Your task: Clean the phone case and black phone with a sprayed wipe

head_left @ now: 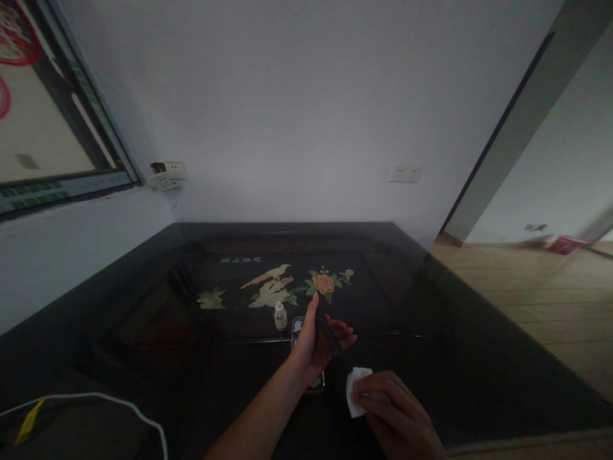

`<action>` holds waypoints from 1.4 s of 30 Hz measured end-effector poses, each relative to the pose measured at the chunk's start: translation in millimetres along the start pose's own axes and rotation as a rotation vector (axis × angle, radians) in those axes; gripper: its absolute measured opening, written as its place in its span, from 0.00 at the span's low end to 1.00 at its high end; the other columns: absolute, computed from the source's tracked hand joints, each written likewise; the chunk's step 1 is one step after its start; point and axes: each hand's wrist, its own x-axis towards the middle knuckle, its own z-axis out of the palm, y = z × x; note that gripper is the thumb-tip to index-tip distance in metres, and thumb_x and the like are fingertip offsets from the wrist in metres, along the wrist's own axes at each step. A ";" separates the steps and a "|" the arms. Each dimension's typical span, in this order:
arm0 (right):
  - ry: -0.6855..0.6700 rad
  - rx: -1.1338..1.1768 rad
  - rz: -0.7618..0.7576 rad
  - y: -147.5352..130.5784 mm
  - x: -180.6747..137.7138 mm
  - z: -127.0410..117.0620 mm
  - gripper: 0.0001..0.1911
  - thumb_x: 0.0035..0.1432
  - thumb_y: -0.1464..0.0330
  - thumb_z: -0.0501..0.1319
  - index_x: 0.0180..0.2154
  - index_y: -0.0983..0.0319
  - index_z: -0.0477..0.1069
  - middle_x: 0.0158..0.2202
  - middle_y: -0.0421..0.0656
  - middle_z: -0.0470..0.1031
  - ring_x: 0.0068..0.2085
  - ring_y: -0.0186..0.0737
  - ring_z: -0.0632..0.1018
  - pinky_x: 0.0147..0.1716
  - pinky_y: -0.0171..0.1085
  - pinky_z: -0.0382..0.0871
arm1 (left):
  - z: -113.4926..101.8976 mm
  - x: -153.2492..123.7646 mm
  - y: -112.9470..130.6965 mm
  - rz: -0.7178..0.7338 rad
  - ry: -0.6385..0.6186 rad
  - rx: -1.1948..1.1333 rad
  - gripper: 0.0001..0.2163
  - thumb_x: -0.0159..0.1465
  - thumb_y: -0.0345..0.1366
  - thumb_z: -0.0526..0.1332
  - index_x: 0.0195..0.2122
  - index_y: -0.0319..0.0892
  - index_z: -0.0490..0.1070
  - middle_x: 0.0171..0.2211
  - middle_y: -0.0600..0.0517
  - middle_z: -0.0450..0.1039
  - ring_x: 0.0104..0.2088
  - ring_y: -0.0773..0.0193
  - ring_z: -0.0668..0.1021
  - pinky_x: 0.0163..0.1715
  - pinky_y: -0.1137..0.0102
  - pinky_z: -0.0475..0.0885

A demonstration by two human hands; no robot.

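Observation:
My left hand (pixel 311 348) holds a thin black bar-like object (pixel 330 335) between thumb and fingers; its exact kind does not show in the dim light. A folded white tissue (pixel 355 390) is pinched in my right hand (pixel 397 412), close to the lower end of the black object; I cannot tell whether they touch. Beneath my left hand and wrist lies a clear-edged flat case (pixel 316 385), partly hidden, with white bits in it. Just left of it a small clear bottle with a white cap (pixel 280 316) stands upright.
The glossy black table (pixel 230 370) carries a bird-and-flower picture (pixel 272 291). A white cable (pixel 115 399) with a yellow tag (pixel 29 421) runs at the lower left. Behind are a white wall (pixel 287 128) and sockets (pixel 405 174); a window (pixel 48 128) is on the left.

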 end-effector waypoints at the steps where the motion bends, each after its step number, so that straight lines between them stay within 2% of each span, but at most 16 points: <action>1: 0.019 0.005 -0.008 -2.1 1.1 -2.8 0.21 0.62 0.81 0.59 0.51 0.54 0.76 0.41 0.45 0.82 0.41 0.42 0.83 0.40 0.38 0.82 | 0.1 0.3 -0.4 0.001 0.005 0.004 0.23 0.66 0.57 0.61 0.29 0.39 0.70 0.26 0.44 0.80 0.29 0.54 0.84 0.47 0.51 0.78; 7: 0.126 0.029 -0.122 -23.0 21.3 -13.3 0.21 0.61 0.83 0.61 0.52 0.59 0.77 0.40 0.48 0.82 0.41 0.43 0.82 0.39 0.39 0.81 | -1.1 2.8 -3.5 0.006 0.034 0.035 0.23 0.66 0.57 0.61 0.35 0.38 0.70 0.24 0.47 0.79 0.26 0.57 0.83 0.42 0.55 0.80; 13: 0.103 0.051 -0.103 -24.0 33.6 6.3 0.20 0.63 0.81 0.61 0.53 0.58 0.76 0.42 0.47 0.81 0.42 0.43 0.82 0.40 0.40 0.80 | 1.3 1.0 -3.1 -0.034 0.072 0.066 0.23 0.66 0.57 0.61 0.38 0.38 0.70 0.24 0.48 0.78 0.26 0.57 0.82 0.38 0.55 0.81; 19: 0.017 0.028 -0.046 -10.1 14.6 19.4 0.19 0.65 0.81 0.60 0.52 0.58 0.75 0.43 0.47 0.81 0.43 0.41 0.81 0.43 0.39 0.80 | 1.6 1.2 -2.8 -0.032 0.067 0.051 0.22 0.66 0.57 0.61 0.37 0.39 0.70 0.23 0.49 0.77 0.25 0.59 0.82 0.38 0.57 0.81; 26: -0.058 -0.001 0.042 4.8 -15.7 5.6 0.18 0.64 0.81 0.57 0.48 0.56 0.76 0.41 0.45 0.81 0.41 0.40 0.82 0.41 0.36 0.79 | -0.7 0.3 -0.4 -0.027 0.058 0.069 0.22 0.66 0.57 0.61 0.37 0.39 0.70 0.24 0.49 0.77 0.24 0.61 0.81 0.37 0.59 0.81; 29: -0.006 0.003 0.161 11.6 -16.8 -6.6 0.14 0.66 0.77 0.58 0.46 0.55 0.78 0.42 0.45 0.80 0.42 0.41 0.83 0.41 0.35 0.79 | -0.3 -0.6 -0.1 -0.014 0.093 0.105 0.23 0.66 0.58 0.61 0.37 0.39 0.70 0.24 0.51 0.76 0.22 0.64 0.78 0.32 0.63 0.80; 33: 0.122 0.011 0.474 27.9 0.1 -21.1 0.07 0.66 0.65 0.62 0.42 0.57 0.79 0.43 0.47 0.81 0.44 0.45 0.83 0.43 0.38 0.80 | -0.7 -0.5 0.0 -0.013 0.119 0.184 0.23 0.63 0.58 0.64 0.37 0.40 0.69 0.24 0.55 0.72 0.19 0.68 0.73 0.22 0.71 0.73; 36: 0.119 0.119 0.758 49.8 15.2 -26.5 0.15 0.63 0.57 0.63 0.46 0.58 0.77 0.43 0.48 0.82 0.43 0.48 0.84 0.39 0.40 0.81 | -2.2 0.8 0.0 -0.012 0.088 0.213 0.23 0.60 0.58 0.67 0.36 0.41 0.68 0.22 0.58 0.67 0.18 0.72 0.69 0.17 0.75 0.65; 38: 0.095 0.159 0.878 66.3 22.2 -27.6 0.20 0.60 0.54 0.65 0.47 0.59 0.77 0.41 0.48 0.83 0.42 0.50 0.84 0.38 0.42 0.81 | -3.0 1.4 -0.2 -0.008 0.057 0.227 0.23 0.58 0.58 0.68 0.35 0.42 0.68 0.22 0.60 0.64 0.18 0.73 0.67 0.17 0.76 0.62; 42: 0.043 0.159 0.925 93.0 29.5 -25.9 0.21 0.57 0.54 0.66 0.47 0.59 0.77 0.44 0.49 0.83 0.44 0.51 0.84 0.39 0.43 0.80 | -2.4 -0.6 -0.4 0.055 0.019 0.321 0.25 0.52 0.57 0.73 0.35 0.43 0.67 0.22 0.62 0.61 0.17 0.74 0.63 0.16 0.76 0.58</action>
